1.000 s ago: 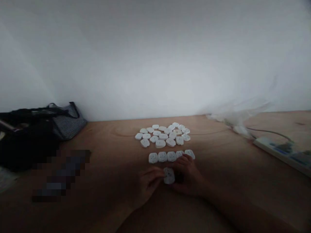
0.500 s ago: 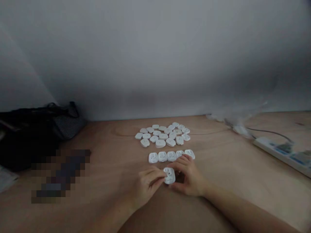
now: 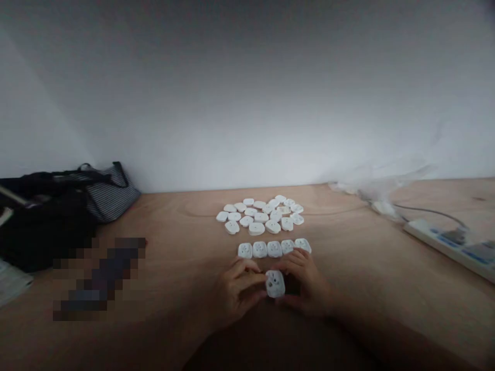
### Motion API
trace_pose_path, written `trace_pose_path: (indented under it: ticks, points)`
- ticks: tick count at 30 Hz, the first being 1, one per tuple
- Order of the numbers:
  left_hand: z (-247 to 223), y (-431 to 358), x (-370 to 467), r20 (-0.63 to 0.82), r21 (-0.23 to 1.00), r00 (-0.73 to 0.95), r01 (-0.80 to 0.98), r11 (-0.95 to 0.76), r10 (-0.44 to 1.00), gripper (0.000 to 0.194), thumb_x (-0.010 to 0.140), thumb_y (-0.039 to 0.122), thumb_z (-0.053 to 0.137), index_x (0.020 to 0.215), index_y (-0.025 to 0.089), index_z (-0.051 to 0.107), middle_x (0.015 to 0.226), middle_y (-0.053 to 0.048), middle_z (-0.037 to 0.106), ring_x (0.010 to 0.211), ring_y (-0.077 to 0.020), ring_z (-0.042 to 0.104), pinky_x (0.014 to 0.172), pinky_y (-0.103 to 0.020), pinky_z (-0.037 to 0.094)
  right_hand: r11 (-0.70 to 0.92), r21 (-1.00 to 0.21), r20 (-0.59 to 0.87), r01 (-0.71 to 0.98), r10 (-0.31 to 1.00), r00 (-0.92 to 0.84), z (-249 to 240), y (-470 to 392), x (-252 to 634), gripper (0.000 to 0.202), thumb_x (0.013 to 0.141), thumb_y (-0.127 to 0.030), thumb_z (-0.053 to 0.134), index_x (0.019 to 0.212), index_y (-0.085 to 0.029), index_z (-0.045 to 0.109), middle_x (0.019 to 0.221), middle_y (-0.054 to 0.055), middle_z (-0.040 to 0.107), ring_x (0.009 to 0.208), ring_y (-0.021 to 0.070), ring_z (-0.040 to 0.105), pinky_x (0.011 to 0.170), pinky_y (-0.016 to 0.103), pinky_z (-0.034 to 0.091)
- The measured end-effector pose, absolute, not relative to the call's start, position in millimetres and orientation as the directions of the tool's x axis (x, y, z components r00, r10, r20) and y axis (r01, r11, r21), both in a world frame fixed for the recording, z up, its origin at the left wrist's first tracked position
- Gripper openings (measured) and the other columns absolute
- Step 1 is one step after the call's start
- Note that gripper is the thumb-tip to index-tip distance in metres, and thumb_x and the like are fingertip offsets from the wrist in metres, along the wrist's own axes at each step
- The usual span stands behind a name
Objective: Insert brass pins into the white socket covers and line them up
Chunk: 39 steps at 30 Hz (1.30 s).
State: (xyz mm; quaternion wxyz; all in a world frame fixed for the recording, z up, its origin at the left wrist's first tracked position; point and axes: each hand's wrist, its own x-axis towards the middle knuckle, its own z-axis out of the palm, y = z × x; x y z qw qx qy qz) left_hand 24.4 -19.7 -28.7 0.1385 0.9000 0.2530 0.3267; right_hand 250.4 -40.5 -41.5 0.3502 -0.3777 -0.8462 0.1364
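Note:
A small white plastic socket shell (image 3: 275,284), a rounded square with several holes in its face, is held up between my two hands. The fingertips and thumb of my left hand (image 3: 242,288) pinch its left edge. My right hand (image 3: 303,286) curls around its right side, thumb at the lower edge and fingers at the upper. Just beyond my fingers, similar shells lie in a straight row (image 3: 259,249); my right fingertips partly cover the right end. Farther back is a loose cluster of white shells (image 3: 261,218), some showing a smooth side, others their holes.
The wooden tabletop (image 3: 185,247) meets a pale wall (image 3: 240,113) at the back. A black bag (image 3: 46,221) and a striped pouch (image 3: 110,193) stand at left, near a blurred-out dark object (image 3: 104,278). At right lie a power strip (image 3: 444,247) and clear plastic wrap (image 3: 379,190).
The held shell has shifted slightly right and towards me. My left hand has raised its fingers and changed its grip at the shell's left edge. The row and cluster are unchanged.

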Motion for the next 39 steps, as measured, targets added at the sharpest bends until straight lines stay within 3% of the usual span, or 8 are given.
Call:
trace_pose_path:
  ticks: [3, 7, 11, 16, 21, 28, 39]
  points:
    - [-21.2, -12.5, 11.9, 0.376, 0.504, 0.620, 0.486, -0.714, 0.688, 0.009, 0.079, 0.021, 0.064, 0.087, 0.019, 0.064, 0.088, -0.003, 0.058, 0.081, -0.0165, 0.057, 0.073, -0.028, 0.047, 0.660, -0.508, 0.479, 0.553, 0.751, -0.455, -40.7, -40.3, 252.1, 0.044, 0.063, -0.041, 0.074, 0.100, -0.023, 0.058, 0.091, 0.004, 0.063, 0.087, 0.0236, 0.054, 0.086, 0.042, 0.032]
    - [-18.0, -1.2, -3.5, 0.155, 0.535, 0.589, 0.625, -0.568, 0.793, 0.025, 0.067, 0.024, 0.073, 0.089, 0.018, 0.063, 0.085, -0.001, 0.059, 0.073, -0.0164, 0.056, 0.064, -0.026, 0.046, 0.655, -0.516, 0.472, 0.551, 0.755, -0.455, -39.9, -40.4, 252.1, 0.045, 0.062, -0.041, 0.074, 0.099, -0.022, 0.058, 0.090, 0.004, 0.064, 0.086, 0.0231, 0.054, 0.086, 0.042, 0.032]
    - [-23.9, 4.9, -6.4, 0.095, 0.581, 0.570, 0.634, -0.510, 0.816, 0.013, 0.072, 0.025, 0.068, 0.083, 0.017, 0.067, 0.081, -0.001, 0.058, 0.067, -0.0137, 0.056, 0.059, -0.022, 0.043, 0.647, -0.522, 0.461, 0.556, 0.763, -0.454, -38.5, -41.6, 250.6, 0.043, 0.064, -0.042, 0.073, 0.099, -0.022, 0.059, 0.090, 0.005, 0.064, 0.086, 0.0239, 0.055, 0.085, 0.043, 0.033]
    - [-28.3, 6.9, -4.8, 0.181, 0.550, 0.586, 0.606, -0.575, 0.790, 0.010, 0.079, 0.022, 0.060, 0.073, 0.017, 0.066, 0.076, -0.001, 0.060, 0.068, -0.0140, 0.057, 0.060, -0.022, 0.042, 0.645, -0.524, 0.461, 0.556, 0.764, -0.452, -39.5, -40.5, 250.6, 0.044, 0.062, -0.040, 0.074, 0.100, -0.022, 0.059, 0.089, 0.004, 0.063, 0.086, 0.0238, 0.055, 0.085, 0.043, 0.033]
    - [-26.6, 0.7, 3.4, 0.356, 0.542, 0.520, 0.562, -0.625, 0.776, 0.011, 0.086, 0.019, 0.050, 0.081, 0.017, 0.060, 0.074, 0.000, 0.063, 0.068, -0.0138, 0.059, 0.064, -0.023, 0.044, 0.658, -0.517, 0.477, 0.548, 0.753, -0.453, -40.8, -39.6, 251.1, 0.045, 0.063, -0.041, 0.074, 0.101, -0.022, 0.058, 0.092, 0.005, 0.063, 0.088, 0.0240, 0.054, 0.085, 0.043, 0.033]
    - [-31.0, -23.5, 39.8, 0.522, 0.626, 0.444, 0.380, -0.681, 0.728, 0.006, 0.085, 0.020, 0.057, 0.085, 0.018, 0.063, 0.078, -0.001, 0.067, 0.072, -0.0136, 0.063, 0.067, -0.023, 0.049, 0.673, -0.493, 0.475, 0.551, 0.739, -0.478, -41.3, -39.9, 250.8, 0.045, 0.063, -0.040, 0.072, 0.102, -0.022, 0.058, 0.092, 0.004, 0.063, 0.088, 0.0237, 0.054, 0.085, 0.043, 0.033]
    - [-35.3, -18.6, 40.6, 0.656, 0.446, 0.558, 0.257, -0.857, 0.509, 0.015, 0.089, 0.015, 0.052, 0.093, 0.016, 0.066, 0.086, -0.007, 0.069, 0.080, -0.0158, 0.063, 0.073, -0.027, 0.053, 0.687, -0.493, 0.482, 0.535, 0.727, -0.489, -40.1, -40.3, 249.5, 0.046, 0.065, -0.045, 0.070, 0.103, -0.022, 0.058, 0.092, 0.006, 0.064, 0.087, 0.0249, 0.055, 0.085, 0.043, 0.033]
